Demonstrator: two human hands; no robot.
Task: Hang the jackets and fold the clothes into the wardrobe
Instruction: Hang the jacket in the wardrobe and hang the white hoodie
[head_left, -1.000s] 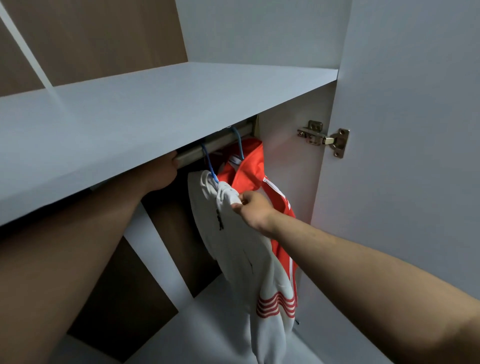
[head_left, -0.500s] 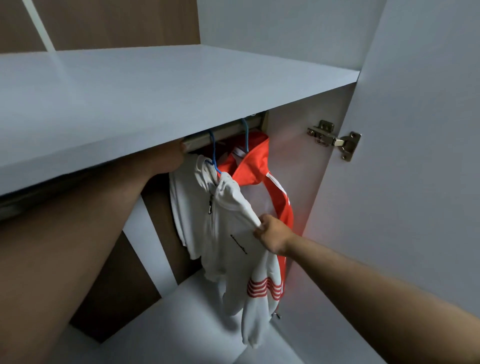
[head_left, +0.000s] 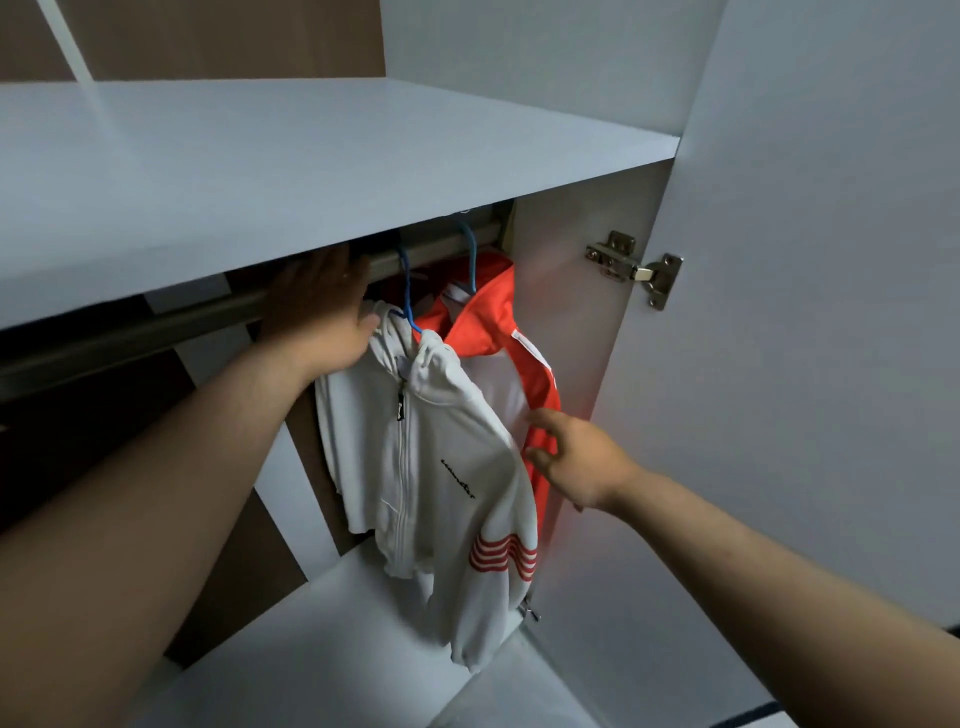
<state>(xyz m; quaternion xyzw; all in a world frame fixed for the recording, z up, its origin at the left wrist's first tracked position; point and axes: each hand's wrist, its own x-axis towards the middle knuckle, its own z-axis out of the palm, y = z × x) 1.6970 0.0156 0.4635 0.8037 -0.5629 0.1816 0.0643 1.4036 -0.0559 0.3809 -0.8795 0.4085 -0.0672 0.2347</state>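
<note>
White zip-front jacket (head_left: 415, 467), hooded, with small dark script on the chest and a band of red stripes low on the sleeve. It hangs on a blue hanger (head_left: 406, 291) from the metal rail (head_left: 208, 314) under the wardrobe's grey shelf (head_left: 311, 171). Its hem falls clear above the pale base panel (head_left: 311, 649).

Red jacket (head_left: 498, 322) with a white front panel, on a second blue hanger (head_left: 471, 260) on the same rail. It hangs just behind the white one, next to the side wall.

Left hand (head_left: 322, 306): fingers straight and together, reaching up to the rail just left of the white jacket's hanger and gripping nothing. Its thumb lies at the jacket's hood and shoulder; whether it presses the cloth cannot be told.

Right hand (head_left: 576, 457): spread wide, fingers loosely straight, holding nothing. It hovers at the right of both garments, level with the white jacket's chest. The fingertips lie at the red sleeve's edge, just beside the white jacket's shoulder; contact cannot be told.

The white jacket thus hangs between the two hands, with the left at its upper left and the right at its outer sleeve.

Metal hinge (head_left: 636, 270), fixed where the side wall meets the open door (head_left: 831, 312), well to the right of the jackets.
</note>
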